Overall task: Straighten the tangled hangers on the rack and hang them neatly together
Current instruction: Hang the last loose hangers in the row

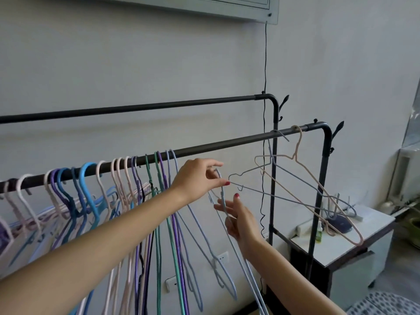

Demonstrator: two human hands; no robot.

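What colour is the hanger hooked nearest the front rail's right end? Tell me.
Pale pink hanger, seen in the head view.

The front rail (216, 147) before me carries a bunched row of colored hangers (127, 178) at left; blue (275, 165) and beige (297, 153) hangers hook near its right end.
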